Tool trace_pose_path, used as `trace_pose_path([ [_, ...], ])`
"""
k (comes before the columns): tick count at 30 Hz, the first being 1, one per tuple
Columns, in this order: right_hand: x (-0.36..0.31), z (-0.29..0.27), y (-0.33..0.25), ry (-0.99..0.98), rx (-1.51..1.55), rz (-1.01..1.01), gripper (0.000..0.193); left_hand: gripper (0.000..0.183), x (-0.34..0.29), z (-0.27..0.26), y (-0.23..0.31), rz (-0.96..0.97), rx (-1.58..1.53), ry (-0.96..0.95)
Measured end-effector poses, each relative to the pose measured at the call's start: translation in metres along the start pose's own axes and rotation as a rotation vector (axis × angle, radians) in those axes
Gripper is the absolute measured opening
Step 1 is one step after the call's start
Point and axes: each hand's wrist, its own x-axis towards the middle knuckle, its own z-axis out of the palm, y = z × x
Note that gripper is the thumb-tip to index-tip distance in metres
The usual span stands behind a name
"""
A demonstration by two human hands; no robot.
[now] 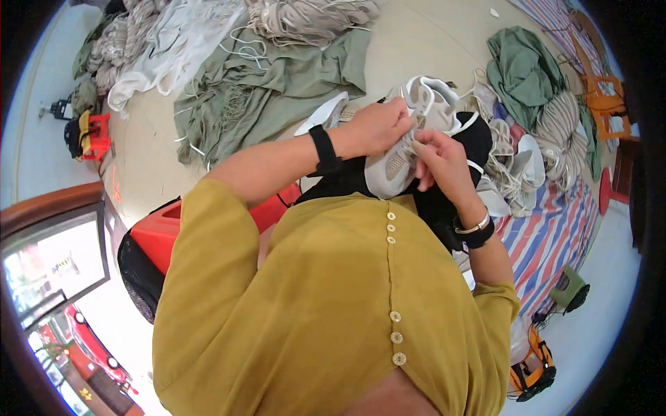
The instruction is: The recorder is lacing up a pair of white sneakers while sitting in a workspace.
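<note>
A beige and white sneaker (409,135) rests upright on my lap over black fabric (444,201). My left hand (378,125) grips the shoe's upper near the lacing area. My right hand (440,158) pinches a lace or the shoe's side edge close to the left hand. A black band sits on my left wrist (323,149), and a black band with a bracelet on my right wrist (474,230). My mustard yellow shirt (333,298) fills the lower middle of the view.
Green cloth (277,90) and bundles of beige laces (305,17) lie on the floor ahead. More sneakers and laces (517,166) are piled at right on a striped mat (548,236). A red stool (163,232) stands at left, orange stools (607,104) at far right.
</note>
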Motion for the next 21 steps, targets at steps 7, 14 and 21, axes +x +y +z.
trace_pose_path([
  [7,-0.029,-0.005,-0.006,-0.28,-0.613,-0.388,0.017,0.03,0.003,0.002,-0.006,-0.01,0.103,0.011],
  [14,-0.013,-0.023,-0.018,0.01,-0.386,-0.406,0.015,0.032,0.014,-0.021,0.008,-0.231,-0.189,-0.323],
  [21,0.002,-0.005,-0.002,-0.135,-0.263,-0.054,0.016,0.042,0.02,-0.033,0.001,-0.518,-0.647,-0.485],
])
